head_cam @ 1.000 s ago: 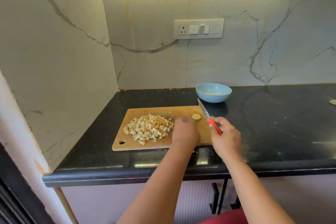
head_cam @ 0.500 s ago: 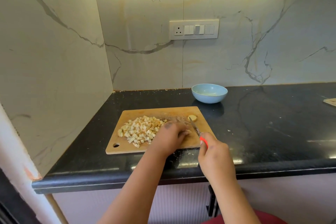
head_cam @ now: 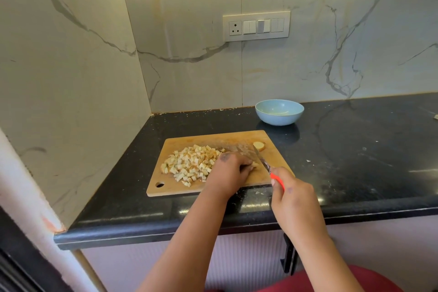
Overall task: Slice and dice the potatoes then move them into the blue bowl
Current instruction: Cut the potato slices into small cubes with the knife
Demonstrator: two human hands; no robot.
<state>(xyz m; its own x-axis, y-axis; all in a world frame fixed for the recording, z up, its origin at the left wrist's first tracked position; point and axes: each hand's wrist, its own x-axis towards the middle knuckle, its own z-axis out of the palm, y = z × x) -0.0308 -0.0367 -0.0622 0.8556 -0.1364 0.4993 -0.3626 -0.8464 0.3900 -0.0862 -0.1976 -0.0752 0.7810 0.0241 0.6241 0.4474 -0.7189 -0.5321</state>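
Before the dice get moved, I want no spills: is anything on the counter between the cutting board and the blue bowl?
Nothing visible stands between them. The blue bowl sits just beyond the far right corner of the cutting board, with only bare black counter in the gap. A lone potato piece lies on that corner.

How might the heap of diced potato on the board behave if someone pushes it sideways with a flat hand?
The diced potato is loose cubes, so it would probably scatter. Flat faces should slide, not roll. Cut surfaces may cling to the cutting board.
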